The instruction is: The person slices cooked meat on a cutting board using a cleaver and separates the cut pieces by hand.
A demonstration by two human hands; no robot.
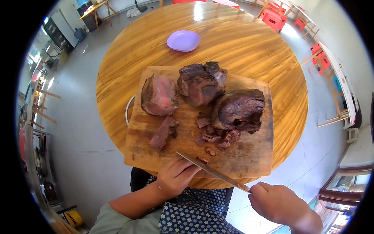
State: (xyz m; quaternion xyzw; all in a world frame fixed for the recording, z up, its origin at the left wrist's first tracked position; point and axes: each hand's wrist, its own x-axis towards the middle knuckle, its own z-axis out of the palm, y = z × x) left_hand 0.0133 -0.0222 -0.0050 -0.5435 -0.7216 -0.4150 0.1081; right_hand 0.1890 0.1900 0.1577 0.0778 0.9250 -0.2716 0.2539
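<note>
My right hand [278, 204] is wrapped round the handle of a long knife [218, 173], whose blade slants up and left over the near edge of the wooden cutting board [249, 156]. Against the near side of the blade, my left hand [177, 175] has its fingers bent and pressed together; whatever is under them is hidden. Just beyond the blade lies a small dark sliver of meat [201, 160]. Cut bits of meat [218, 136] are heaped behind it, beside a large dark brown chunk [239, 109]. A narrow strip of meat [163, 134] rests to the left.
At the back of the board sit a pinkish meat block [159, 95] and another dark chunk [201, 84]. A purple plate [184, 41] stands farther back on the round wooden table [241, 46]. Red stools [274, 19] and a white table [339, 74] are beyond.
</note>
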